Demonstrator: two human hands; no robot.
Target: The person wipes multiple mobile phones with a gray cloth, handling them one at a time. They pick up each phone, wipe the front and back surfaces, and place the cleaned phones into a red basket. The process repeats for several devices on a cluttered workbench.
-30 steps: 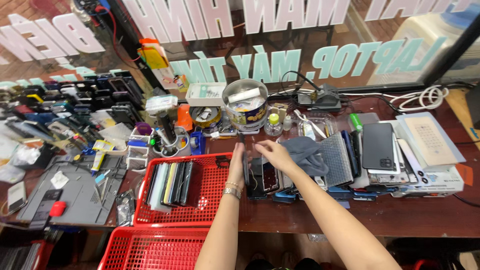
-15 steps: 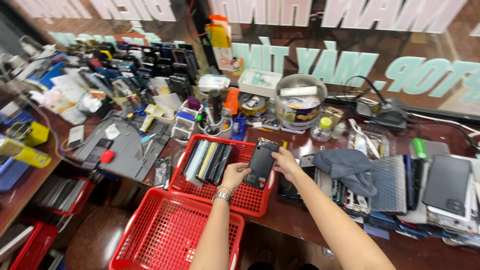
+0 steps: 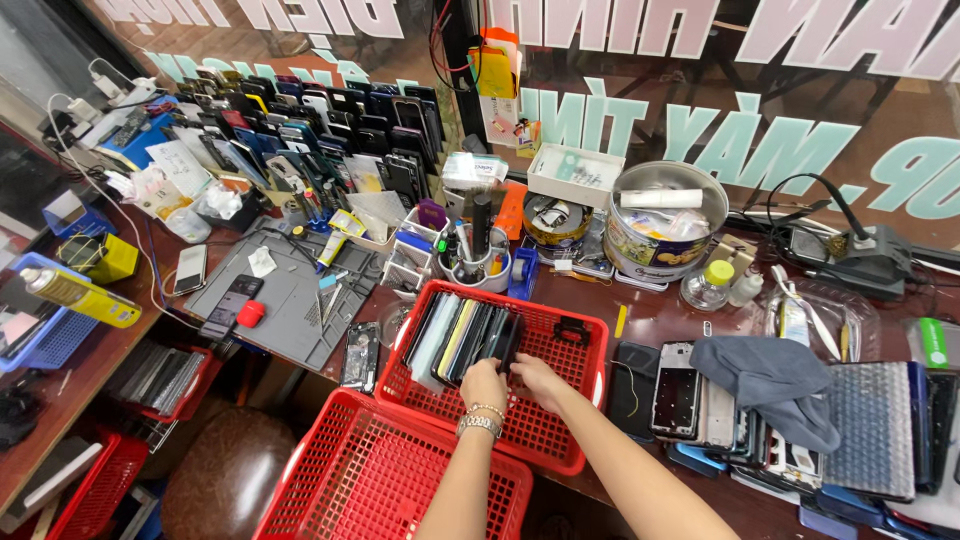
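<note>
1. The left hand [image 3: 484,385] and right hand [image 3: 540,378] meet inside the red basket [image 3: 575,420] on the desk, fingers closed together on a dark phone [image 3: 510,345] that they hold upright on its edge.
2. How firmly each hand pinches cannot be told; the fingertips cover the phone's lower part.
3. The phone stands at the right end of a row of phones [image 3: 455,335] packed on edge, which begins just left of the grip and runs away to the left wall of the basket.
4. Right of the grip the basket floor shows bare mesh, with a small black part [image 3: 572,330] near the far right corner.
5. Below the wrists, nearer the person, a second red basket [image 3: 390,480] lies just beside the first.
6. A bracelet and watch [image 3: 480,420] sit on the left wrist.
7. Well to the right of the grip, a grey cloth [image 3: 775,380] lies over phone frames [image 3: 690,395] on the desk.
</note>
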